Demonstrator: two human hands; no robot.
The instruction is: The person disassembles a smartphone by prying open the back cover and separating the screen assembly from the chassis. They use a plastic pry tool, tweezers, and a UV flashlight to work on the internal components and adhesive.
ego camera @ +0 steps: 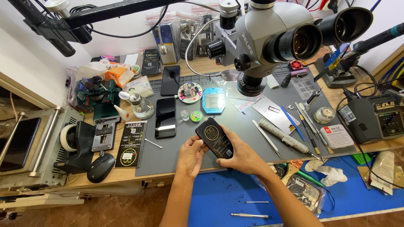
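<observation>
Here, both hands meet over the near edge of a grey work mat (235,126) and share one thing: a small black rectangular device (214,138), flat like a phone or battery pack, held tilted above the mat. Its upper face is dark and slightly glossy, with a pale gold round emblem near the far end and a patch of small pale print near the end closest to the person. Its corners are rounded.

The left hand (191,155) curls its fingers against the device's left edge, thumb up near the top face. The right hand (244,157) cups the lower right corner from beneath and behind, fingers wrapped round it. Both hands are closed on the device; neither lies flat on the mat.

Just beyond the device, a black phone (165,117) lies face up on the mat, and a blue square holder (213,101) sits under the grey microscope (269,38), whose ring light brightens the mat. To the right of the hands lie tweezers (266,136) and a grey pen-shaped tool (284,138), well apart from the device. A black mouse (101,167) rests on the wooden bench at the far left.
</observation>
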